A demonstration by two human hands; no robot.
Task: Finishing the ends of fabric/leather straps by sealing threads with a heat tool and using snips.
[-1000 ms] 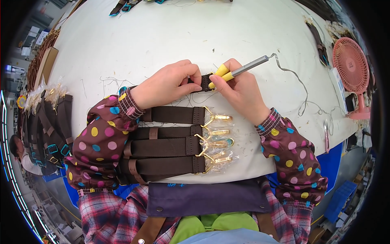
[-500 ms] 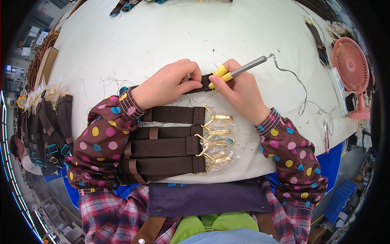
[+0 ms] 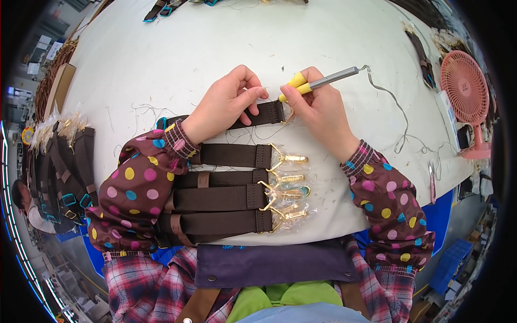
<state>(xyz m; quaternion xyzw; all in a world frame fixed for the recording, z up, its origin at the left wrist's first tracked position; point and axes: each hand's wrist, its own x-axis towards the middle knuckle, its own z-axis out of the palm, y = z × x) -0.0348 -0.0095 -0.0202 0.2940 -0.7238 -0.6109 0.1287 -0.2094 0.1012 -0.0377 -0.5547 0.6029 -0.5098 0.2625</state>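
My left hand (image 3: pixel 231 99), fingers pinched on what looks like a fine thread, is just above a dark brown strap (image 3: pixel 265 112) with a stitched end. My right hand (image 3: pixel 318 110) grips a thin tool (image 3: pixel 335 75) with a grey barrel, yellow grip and cord. Its tip is by the strap end's upper corner, where yellow pieces cover some detail. Closer to my body, several brown straps (image 3: pixel 226 199) lie side by side, with gold clasps (image 3: pixel 291 179) in clear plastic at their right ends.
At the left edge of the white table (image 3: pixel 350 43) hang more straps (image 3: pixel 62 167), with a person (image 3: pixel 33 210) behind. More straps (image 3: pixel 164 11) lie at the back. On the right are a pink fan (image 3: pixel 464 89), a bundled strap (image 3: pixel 423 59), small pink-handled tool (image 3: pixel 432 183) and blue crate (image 3: pixel 452 266).
My left hand has lifted away from the strap's stitched end, uncovering more of it. My right hand and the tool have shifted slightly upward, raising the tip to the strap's upper corner.
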